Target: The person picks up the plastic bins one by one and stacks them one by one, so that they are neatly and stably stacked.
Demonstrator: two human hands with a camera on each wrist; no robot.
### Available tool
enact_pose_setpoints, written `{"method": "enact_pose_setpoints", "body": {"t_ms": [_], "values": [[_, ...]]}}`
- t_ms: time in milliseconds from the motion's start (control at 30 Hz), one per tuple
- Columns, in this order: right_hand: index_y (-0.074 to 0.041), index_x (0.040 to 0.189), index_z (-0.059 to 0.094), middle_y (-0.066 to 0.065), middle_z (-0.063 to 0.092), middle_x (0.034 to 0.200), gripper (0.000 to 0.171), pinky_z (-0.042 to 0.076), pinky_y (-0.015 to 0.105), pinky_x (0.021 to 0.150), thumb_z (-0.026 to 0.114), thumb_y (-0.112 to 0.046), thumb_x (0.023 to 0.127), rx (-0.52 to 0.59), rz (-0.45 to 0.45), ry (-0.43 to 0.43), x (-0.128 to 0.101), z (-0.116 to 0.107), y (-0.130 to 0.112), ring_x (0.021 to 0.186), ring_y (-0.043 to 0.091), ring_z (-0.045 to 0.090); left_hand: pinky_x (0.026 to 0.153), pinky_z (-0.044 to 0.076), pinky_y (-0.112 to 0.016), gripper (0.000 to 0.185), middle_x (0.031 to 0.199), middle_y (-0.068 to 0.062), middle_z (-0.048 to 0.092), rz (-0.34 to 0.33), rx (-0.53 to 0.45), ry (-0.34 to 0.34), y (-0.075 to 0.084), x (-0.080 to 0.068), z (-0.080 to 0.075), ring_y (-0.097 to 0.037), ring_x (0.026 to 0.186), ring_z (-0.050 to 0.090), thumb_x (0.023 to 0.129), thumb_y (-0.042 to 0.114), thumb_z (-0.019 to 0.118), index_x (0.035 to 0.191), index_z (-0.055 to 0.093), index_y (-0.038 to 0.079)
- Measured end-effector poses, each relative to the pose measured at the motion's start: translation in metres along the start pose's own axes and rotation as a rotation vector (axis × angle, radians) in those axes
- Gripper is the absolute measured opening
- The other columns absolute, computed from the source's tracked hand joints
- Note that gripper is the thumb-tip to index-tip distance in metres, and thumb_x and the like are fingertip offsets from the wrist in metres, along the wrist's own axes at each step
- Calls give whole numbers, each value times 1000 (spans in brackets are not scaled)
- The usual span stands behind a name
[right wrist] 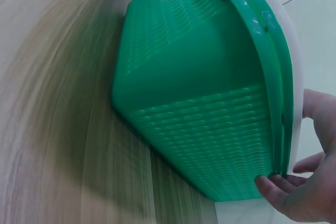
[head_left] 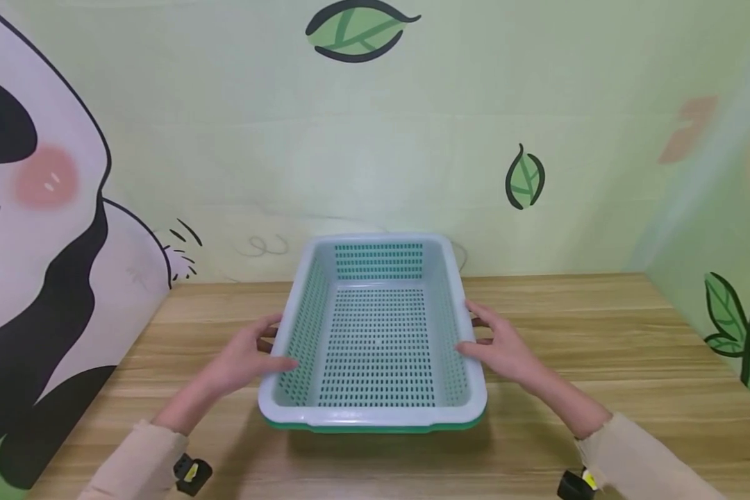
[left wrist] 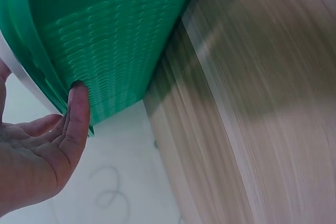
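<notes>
A white perforated plastic basket (head_left: 375, 417) sits nested inside a green one (right wrist: 199, 72) of the same shape, standing on the table before me. My left hand (head_left: 240, 357) grips the left side, its thumb over the white rim and its fingers beneath the edge. In the left wrist view, a fingertip (left wrist: 79, 93) reaches the wall of the green basket (left wrist: 115, 40) under its rim. On the opposite side my right hand (head_left: 503, 351) holds the edge likewise, thumb on top. Fingertips (right wrist: 268, 184) of that hand touch the green side wall below the rim.
The wood-grain table (head_left: 600, 333) extends to both sides of the baskets. Behind it rises a pale green wall covering (head_left: 375, 167) printed with leaves, close to the baskets' far end. A printed panda (head_left: 50, 243) fills the left side.
</notes>
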State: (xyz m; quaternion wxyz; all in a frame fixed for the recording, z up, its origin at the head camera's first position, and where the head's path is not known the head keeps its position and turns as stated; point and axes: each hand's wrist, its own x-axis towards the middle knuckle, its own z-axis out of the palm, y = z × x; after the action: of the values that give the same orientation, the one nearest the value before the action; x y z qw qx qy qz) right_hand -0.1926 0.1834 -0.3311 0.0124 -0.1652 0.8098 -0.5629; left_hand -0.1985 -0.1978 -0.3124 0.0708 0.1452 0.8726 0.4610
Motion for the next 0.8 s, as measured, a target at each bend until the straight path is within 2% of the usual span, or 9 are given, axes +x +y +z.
{"method": "enact_pose_setpoints", "body": {"t_ms": [400,600,800], "values": [[0,143,20,30,37,125,74,54,41,70,60,-3,81,42,33,17,-5,-1,1,97,41,58,69,53,-36,78,114,-19,55,11,-10,7,0,3,3,-26,91,59,71,17,76,135,35,2],[-2,143,19,29,36,128,74,54,40,70,60,-6,82,55,48,5,-5,1,0,101,42,56,68,53,-35,77,112,-19,56,45,-7,32,-3,3,3,-26,88,59,71,16,75,135,35,3],[-3,144,18,30,34,132,74,54,39,69,60,-8,82,40,62,0,-6,1,-2,104,43,54,67,53,-34,81,114,-19,56,37,1,52,-5,1,3,-26,89,59,71,19,76,138,33,3]]}}
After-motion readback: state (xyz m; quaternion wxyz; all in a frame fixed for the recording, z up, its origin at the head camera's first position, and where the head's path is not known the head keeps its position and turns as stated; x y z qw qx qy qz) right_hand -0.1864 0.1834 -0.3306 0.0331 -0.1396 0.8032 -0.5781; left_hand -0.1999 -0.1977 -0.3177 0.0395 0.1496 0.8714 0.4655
